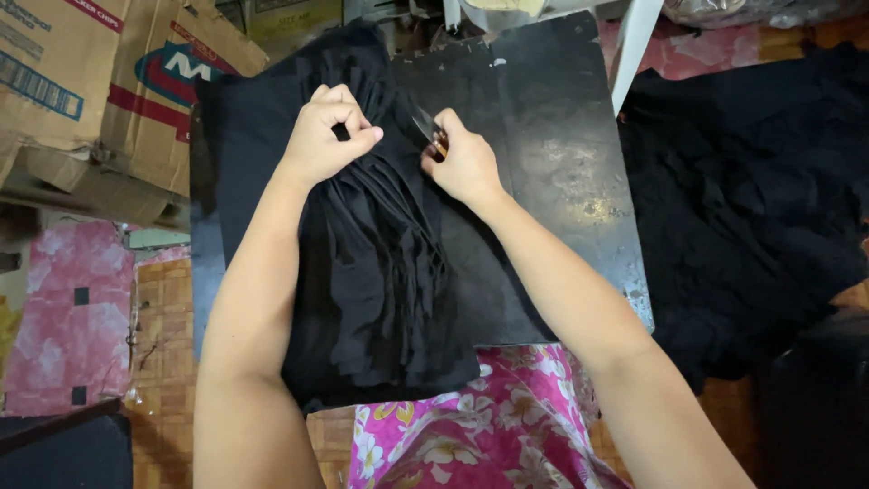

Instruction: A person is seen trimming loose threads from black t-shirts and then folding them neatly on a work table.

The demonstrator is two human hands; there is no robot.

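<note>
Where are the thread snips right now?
In the head view, the thread snips are in the right hand, just right of the left hand, blades angled up-left over the stack of black fabric pieces.

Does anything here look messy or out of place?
The black cloth pieces under the left hand are fanned unevenly, edges askew. More black cloth lies heaped on the floor. Cardboard boxes look crushed.

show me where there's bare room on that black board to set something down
Bare: the right part of the black board, between the right hand and the white table leg. Crowded: the board's left part under the stack of black fabric, which the left hand pinches; another black cloth heap borders the right edge.
</note>
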